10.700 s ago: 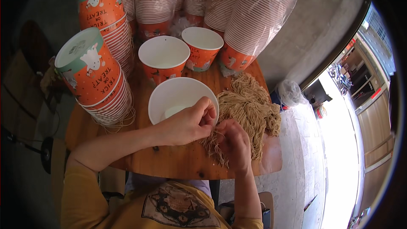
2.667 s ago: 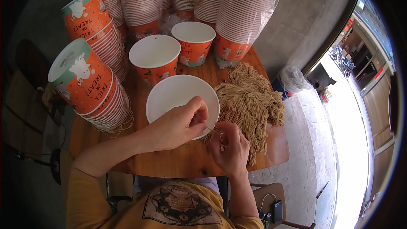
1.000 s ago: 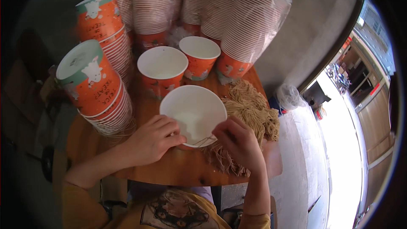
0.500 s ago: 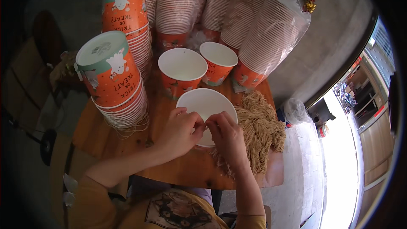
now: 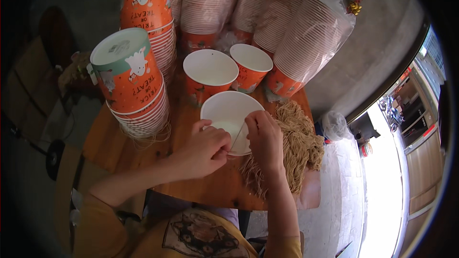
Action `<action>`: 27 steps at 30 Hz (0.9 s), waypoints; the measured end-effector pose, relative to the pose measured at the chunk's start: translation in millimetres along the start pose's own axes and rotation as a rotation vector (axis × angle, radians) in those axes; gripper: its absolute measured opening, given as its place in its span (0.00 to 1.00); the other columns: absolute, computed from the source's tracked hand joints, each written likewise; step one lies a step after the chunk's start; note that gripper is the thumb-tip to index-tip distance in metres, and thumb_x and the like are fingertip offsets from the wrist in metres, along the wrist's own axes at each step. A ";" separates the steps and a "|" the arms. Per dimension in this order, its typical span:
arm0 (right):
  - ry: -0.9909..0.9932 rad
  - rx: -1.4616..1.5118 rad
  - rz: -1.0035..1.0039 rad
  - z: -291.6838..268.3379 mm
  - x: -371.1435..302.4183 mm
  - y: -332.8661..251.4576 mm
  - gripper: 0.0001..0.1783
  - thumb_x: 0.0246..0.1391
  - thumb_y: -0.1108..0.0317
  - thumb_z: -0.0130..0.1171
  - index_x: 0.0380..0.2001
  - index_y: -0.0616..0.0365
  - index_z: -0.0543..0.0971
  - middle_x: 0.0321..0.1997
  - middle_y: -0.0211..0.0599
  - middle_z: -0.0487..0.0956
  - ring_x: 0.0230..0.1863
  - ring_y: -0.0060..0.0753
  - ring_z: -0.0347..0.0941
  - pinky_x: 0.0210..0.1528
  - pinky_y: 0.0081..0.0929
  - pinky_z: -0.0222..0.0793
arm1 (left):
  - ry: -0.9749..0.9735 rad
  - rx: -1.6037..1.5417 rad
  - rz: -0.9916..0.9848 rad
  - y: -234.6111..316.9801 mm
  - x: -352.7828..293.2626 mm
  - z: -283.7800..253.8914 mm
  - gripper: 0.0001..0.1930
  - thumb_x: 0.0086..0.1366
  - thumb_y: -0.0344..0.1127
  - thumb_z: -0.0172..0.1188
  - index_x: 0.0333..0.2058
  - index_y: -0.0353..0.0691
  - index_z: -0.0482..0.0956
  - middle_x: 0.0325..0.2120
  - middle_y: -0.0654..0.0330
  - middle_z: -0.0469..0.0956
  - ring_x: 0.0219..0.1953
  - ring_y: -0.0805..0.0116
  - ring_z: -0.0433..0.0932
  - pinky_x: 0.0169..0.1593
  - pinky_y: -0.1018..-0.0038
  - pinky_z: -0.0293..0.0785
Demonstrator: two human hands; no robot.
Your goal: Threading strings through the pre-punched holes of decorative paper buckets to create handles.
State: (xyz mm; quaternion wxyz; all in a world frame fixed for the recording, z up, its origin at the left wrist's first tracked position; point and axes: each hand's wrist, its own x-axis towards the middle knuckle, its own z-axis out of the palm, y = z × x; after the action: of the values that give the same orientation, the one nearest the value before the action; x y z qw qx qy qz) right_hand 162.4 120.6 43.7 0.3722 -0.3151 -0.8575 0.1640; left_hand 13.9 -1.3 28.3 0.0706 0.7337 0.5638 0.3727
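Observation:
An open paper bucket [image 5: 229, 114], white inside, stands on the wooden table [image 5: 191, 181] in front of me. My left hand [image 5: 205, 148] is at its near rim, fingers pinched on one end of a thin tan string [image 5: 236, 138]. My right hand [image 5: 265, 136] pinches the other end over the bucket's right rim. The string runs taut between the two hands. A heap of tan strings [image 5: 296, 143] lies on the table just right of my right hand.
Two more open orange buckets [image 5: 210, 74] [image 5: 251, 64] stand behind. Two upside-down stacks of orange-and-teal buckets [image 5: 131, 81] [image 5: 148, 14] rise at the left. Wrapped stacks of buckets [image 5: 296, 38] lean at the back. The table edge drops at the right.
The view has shifted down and closer. Both hands have come to the near rim of the bucket, and a single string is stretched between them.

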 end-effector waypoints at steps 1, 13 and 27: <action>0.015 0.080 -0.054 3.5 1.5 2.8 0.06 0.59 0.70 0.52 0.32 0.62 0.74 0.30 0.42 0.75 0.23 0.39 0.73 0.26 0.33 0.70 | -0.003 0.040 0.035 -1.0 -1.2 -2.5 0.08 0.54 0.28 0.59 0.32 0.42 0.70 0.28 0.59 0.71 0.40 0.60 0.73 0.57 0.56 0.58; -0.083 -0.105 -0.167 7.7 3.8 1.6 0.05 0.57 0.71 0.50 0.30 0.62 0.72 0.34 0.44 0.77 0.35 0.55 0.75 0.34 0.47 0.72 | 0.058 0.402 0.366 -3.1 3.3 0.8 0.09 0.54 0.31 0.62 0.31 0.36 0.71 0.31 0.56 0.70 0.40 0.58 0.70 0.45 0.67 0.69; -0.308 -0.092 0.029 3.2 9.6 4.1 0.10 0.55 0.65 0.55 0.28 0.62 0.77 0.29 0.50 0.78 0.35 0.55 0.75 0.38 0.44 0.70 | -0.112 0.330 0.467 -33.9 5.6 -50.9 0.09 0.52 0.26 0.58 0.35 0.38 0.76 0.37 0.56 0.70 0.47 0.58 0.69 0.56 0.62 0.64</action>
State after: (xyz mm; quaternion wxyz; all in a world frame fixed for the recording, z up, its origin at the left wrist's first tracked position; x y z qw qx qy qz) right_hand 156.7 129.9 44.6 0.2191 -0.3153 -0.9063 0.1764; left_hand -43.8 -0.5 49.4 -0.1064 0.8646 0.4279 0.2411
